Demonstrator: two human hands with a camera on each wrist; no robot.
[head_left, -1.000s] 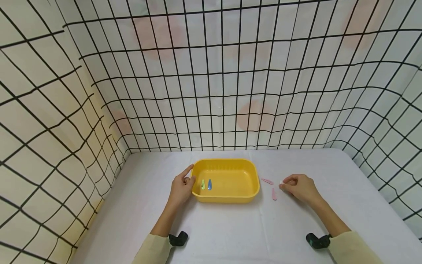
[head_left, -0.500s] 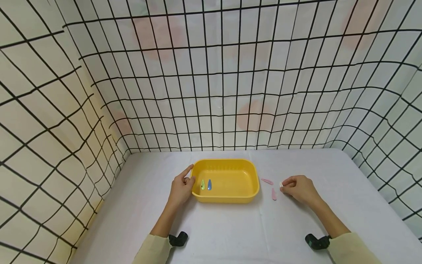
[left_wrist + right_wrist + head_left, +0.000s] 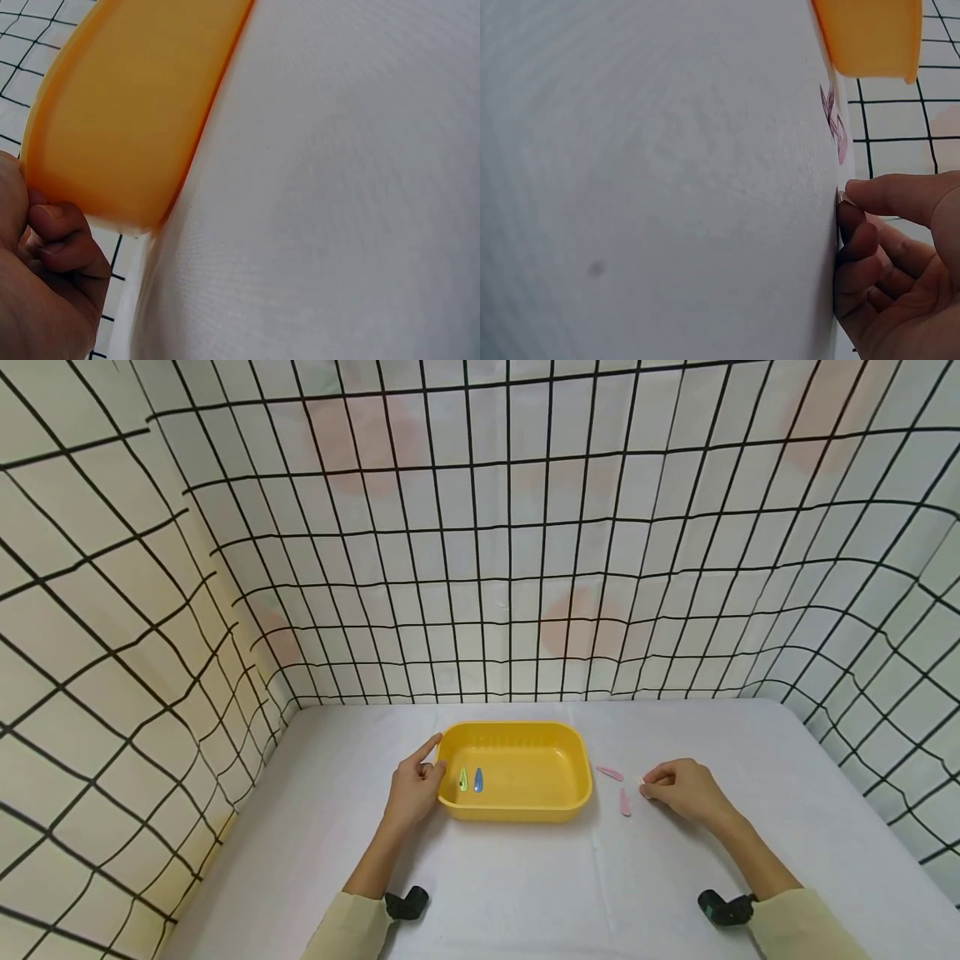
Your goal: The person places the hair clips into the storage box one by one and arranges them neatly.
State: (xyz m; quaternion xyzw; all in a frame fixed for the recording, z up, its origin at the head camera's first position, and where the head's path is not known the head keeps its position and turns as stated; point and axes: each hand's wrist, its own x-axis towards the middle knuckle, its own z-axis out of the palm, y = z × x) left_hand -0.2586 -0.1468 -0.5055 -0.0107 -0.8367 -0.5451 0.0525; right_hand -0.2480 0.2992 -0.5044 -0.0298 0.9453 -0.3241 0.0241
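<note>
A yellow plastic tray [image 3: 514, 814] sits on the white-covered table. Inside it, near the left end, lie a green hair clip [image 3: 462, 779] and a blue hair clip [image 3: 478, 780]. My left hand [image 3: 411, 789] holds the tray's left rim, thumb on the edge and some fingers curled below it in the left wrist view. To the right of the tray, my right hand [image 3: 684, 789] pinches a small white hair clip [image 3: 642, 782] between thumb and index finger, close to the tabletop; the fingers hide most of it. Two pink hair clips, one angled [image 3: 610, 773] and one more upright [image 3: 625, 802], lie between hand and tray.
Black wire mesh [image 3: 510, 581] in front of pale cloth surrounds the table [image 3: 525, 893] at the back and both sides. A black wrist device [image 3: 407, 903] is strapped to the left wrist, and a similar device [image 3: 725, 908] to the right.
The right hand has shifted very slightly right, still pinching the white hair clip, which shows less now than half a second ago. The left hand keeps its hold on the tray.
</note>
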